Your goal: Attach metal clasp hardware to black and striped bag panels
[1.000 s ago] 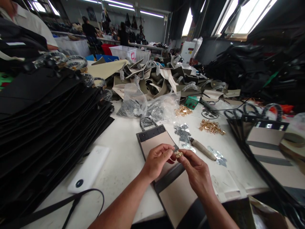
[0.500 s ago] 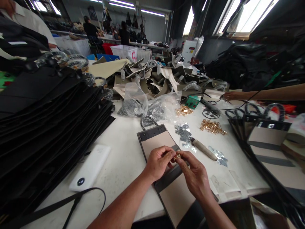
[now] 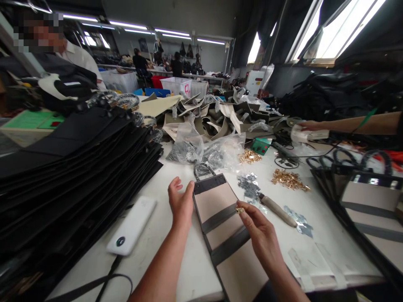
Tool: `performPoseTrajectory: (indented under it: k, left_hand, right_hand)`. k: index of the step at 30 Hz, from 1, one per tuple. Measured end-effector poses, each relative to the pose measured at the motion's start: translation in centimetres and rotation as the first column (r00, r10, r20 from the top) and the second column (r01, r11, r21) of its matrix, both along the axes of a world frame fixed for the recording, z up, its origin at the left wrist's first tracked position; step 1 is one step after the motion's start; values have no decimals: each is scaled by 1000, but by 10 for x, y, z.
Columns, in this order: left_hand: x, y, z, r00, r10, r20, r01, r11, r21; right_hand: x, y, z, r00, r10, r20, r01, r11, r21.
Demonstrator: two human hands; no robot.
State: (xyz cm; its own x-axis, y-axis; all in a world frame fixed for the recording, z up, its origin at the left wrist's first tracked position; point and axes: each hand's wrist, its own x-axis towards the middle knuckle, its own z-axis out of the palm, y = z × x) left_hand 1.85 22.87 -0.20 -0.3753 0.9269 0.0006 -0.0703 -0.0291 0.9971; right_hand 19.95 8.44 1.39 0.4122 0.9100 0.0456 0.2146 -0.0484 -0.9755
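A bag panel in beige and dark grey lies lengthwise before me, its wrapped handle at the far end. My left hand is beside the panel's upper left edge, fingers apart and holding nothing. Between thumb and fingertips, my right hand pinches a small gold metal fitting over the panel's right edge. Right of the panel lie a pile of silver metal plates, a tool with a wrapped grey handle and a heap of gold fittings.
Black panels are stacked high at left, near a white power bank with a cable. Clear plastic bags and a pile of grey bag pieces lie behind. At right, another person's hand reaches in above more bag panels.
My hands have come apart. The left has let go and moved left beside the panel, opening its fingers; the right keeps the gold fitting. The view has shifted left and up.
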Motion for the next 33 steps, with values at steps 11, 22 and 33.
performPoseTrajectory:
  k: [11, 22, 33]
  left_hand:
    - [24, -51, 49, 712, -444, 544, 534, 845, -8]
    - [72, -132, 105, 163, -561, 812, 701, 645, 305]
    - [69, -113, 79, 727, -617, 303, 611, 782, 125]
  right_hand:
    - [-45, 6, 28, 979, 190, 72, -195, 978, 74]
    - [-16, -47, 57, 898, -407, 168, 346, 888, 303]
    - [35, -125, 123, 890, -455, -41, 456, 886, 80]
